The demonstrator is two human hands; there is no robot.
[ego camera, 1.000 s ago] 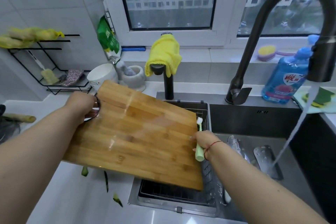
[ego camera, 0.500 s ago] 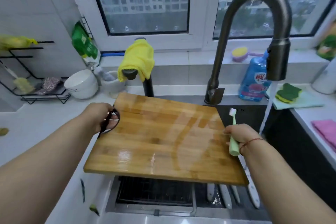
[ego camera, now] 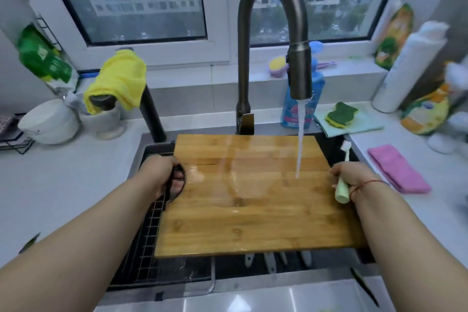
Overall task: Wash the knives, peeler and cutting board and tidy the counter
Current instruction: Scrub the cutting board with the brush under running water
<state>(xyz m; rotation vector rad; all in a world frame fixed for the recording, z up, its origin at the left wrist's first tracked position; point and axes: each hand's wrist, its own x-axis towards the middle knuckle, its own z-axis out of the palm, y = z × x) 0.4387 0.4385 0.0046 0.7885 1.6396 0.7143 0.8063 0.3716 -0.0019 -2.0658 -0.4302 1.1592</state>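
Our left hand hooks the handle hole of a stiff, wet, slippery bamboo cutting board under running water, while our right hand grips a toothbrush against its far edge.

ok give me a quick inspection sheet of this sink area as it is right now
surface: pale counter around a dark sink.
job's things: wet cutting board held over the sink under the running faucet; knives partly hidden below it; peeler not seen.
clutter: yellow cloth, white bowl, blue soap bottle, green sponge, pink cloth, green scraps.
grippers: left hand grips the board's handle hole; right hand holds a toothbrush at the board's edge.
cables: nothing seen.
surroundings: window onto apartment blocks.
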